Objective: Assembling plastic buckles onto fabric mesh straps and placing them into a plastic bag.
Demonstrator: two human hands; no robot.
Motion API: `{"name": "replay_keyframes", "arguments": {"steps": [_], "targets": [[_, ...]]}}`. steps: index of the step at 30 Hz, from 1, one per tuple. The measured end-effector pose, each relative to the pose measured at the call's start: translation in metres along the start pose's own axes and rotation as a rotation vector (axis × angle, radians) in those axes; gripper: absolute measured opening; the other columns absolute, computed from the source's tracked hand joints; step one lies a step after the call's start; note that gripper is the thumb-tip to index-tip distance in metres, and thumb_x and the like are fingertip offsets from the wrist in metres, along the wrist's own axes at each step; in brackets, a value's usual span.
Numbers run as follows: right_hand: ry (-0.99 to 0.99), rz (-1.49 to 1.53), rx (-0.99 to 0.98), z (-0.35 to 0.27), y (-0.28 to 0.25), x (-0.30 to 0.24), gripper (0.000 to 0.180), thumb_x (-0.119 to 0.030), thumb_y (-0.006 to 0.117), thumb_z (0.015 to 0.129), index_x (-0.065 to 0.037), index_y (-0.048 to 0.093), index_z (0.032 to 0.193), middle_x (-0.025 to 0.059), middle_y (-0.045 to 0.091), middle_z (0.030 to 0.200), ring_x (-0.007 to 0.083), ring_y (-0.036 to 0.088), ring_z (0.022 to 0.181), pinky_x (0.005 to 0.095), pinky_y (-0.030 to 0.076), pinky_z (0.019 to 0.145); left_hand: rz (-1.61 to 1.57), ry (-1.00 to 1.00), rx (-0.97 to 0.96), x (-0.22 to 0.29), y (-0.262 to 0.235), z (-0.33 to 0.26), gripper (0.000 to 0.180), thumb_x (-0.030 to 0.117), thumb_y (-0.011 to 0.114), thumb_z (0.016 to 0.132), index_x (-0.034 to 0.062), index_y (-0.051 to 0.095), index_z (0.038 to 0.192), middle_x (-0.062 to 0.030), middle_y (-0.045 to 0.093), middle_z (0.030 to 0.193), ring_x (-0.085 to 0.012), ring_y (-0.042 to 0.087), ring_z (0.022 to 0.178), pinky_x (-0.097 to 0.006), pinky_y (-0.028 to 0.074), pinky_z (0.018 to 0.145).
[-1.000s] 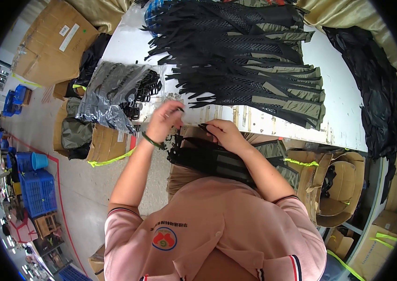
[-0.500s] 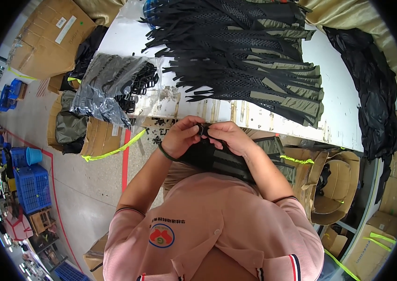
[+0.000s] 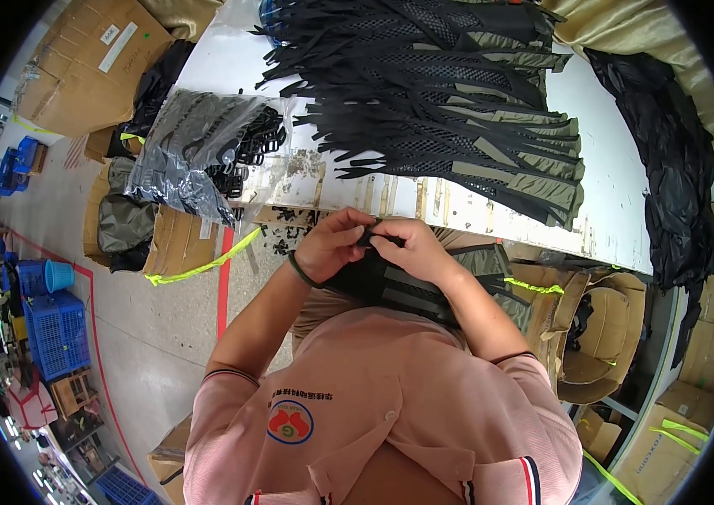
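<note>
My left hand (image 3: 336, 244) and my right hand (image 3: 407, 246) meet just below the table's front edge, fingertips pinched together on a small black buckle (image 3: 371, 238). It sits at the end of a black and olive strap piece (image 3: 391, 290) that lies across my lap. A dark band circles my left wrist. On the white table (image 3: 458, 206) above my hands lies a big pile of black mesh and olive strap pieces (image 3: 450, 101).
A clear plastic bag of black buckles (image 3: 197, 151) hangs over the table's left edge. Cardboard boxes (image 3: 87, 59) stand at the left, blue crates (image 3: 45, 328) on the floor. Black fabric (image 3: 668, 168) drapes at the right, above open cartons (image 3: 593, 337).
My left hand came back from the table's edge near the bag and joined my right hand. Both hands now pinch the buckle at the strap's end.
</note>
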State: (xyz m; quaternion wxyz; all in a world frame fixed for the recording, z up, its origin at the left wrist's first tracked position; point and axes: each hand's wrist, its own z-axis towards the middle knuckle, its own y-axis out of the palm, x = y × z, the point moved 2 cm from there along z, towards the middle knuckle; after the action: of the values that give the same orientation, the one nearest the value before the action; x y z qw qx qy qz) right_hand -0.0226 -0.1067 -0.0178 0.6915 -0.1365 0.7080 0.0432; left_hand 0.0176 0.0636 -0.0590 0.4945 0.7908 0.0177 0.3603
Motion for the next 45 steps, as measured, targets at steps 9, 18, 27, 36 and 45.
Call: {"name": "replay_keyframes", "arguments": {"steps": [9,18,27,36,45], "targets": [[-0.270,-0.313,0.242,-0.003,0.011,-0.003,0.012,-0.006,0.060,0.082,0.004,0.059,0.090,0.0142,0.058,0.078,0.0248,0.058,0.067,0.0327,0.046,0.060,-0.108,0.091,0.066,-0.008,0.004,0.002,0.017,0.007,0.051,0.092,0.0043,0.056,0.108,-0.0034,0.059,0.099,-0.0097,0.053,0.075,-0.022,0.044,0.067],[-0.056,-0.161,0.129,-0.004,0.010,0.004,0.011,-0.008,0.060,0.084,0.002,0.060,0.088,0.0091,0.061,0.075,0.0153,0.059,0.065,0.0267,0.047,0.059,-0.054,0.089,0.096,-0.010,0.003,-0.001,0.017,0.006,0.052,0.091,0.0044,0.056,0.107,-0.0038,0.060,0.100,-0.0098,0.054,0.075,-0.022,0.044,0.065],[0.249,0.350,0.011,-0.002,0.005,0.007,0.007,-0.003,0.059,0.085,0.001,0.060,0.091,0.0048,0.063,0.076,0.0105,0.059,0.063,0.0223,0.049,0.061,0.174,0.124,0.111,-0.004,-0.002,-0.003,0.020,0.005,0.054,0.089,0.0057,0.054,0.109,-0.0041,0.059,0.100,-0.0102,0.057,0.078,-0.021,0.045,0.063],[-0.025,0.057,0.106,0.002,0.007,0.001,0.014,0.001,0.060,0.082,-0.003,0.061,0.095,0.0044,0.062,0.074,0.0105,0.059,0.067,0.0249,0.048,0.061,-0.187,0.022,0.131,0.000,0.007,-0.003,0.018,0.005,0.052,0.089,0.0039,0.053,0.107,-0.0047,0.059,0.100,-0.0118,0.059,0.078,-0.021,0.046,0.065],[0.010,0.260,0.143,-0.009,0.005,0.008,0.011,0.001,0.063,0.080,-0.002,0.060,0.091,-0.0010,0.056,0.073,0.0056,0.050,0.062,0.0194,0.042,0.060,0.261,0.225,0.355,-0.009,0.019,0.001,0.005,0.006,0.057,0.089,0.0054,0.052,0.090,-0.0035,0.059,0.081,-0.0104,0.058,0.062,-0.025,0.052,0.058]]}}
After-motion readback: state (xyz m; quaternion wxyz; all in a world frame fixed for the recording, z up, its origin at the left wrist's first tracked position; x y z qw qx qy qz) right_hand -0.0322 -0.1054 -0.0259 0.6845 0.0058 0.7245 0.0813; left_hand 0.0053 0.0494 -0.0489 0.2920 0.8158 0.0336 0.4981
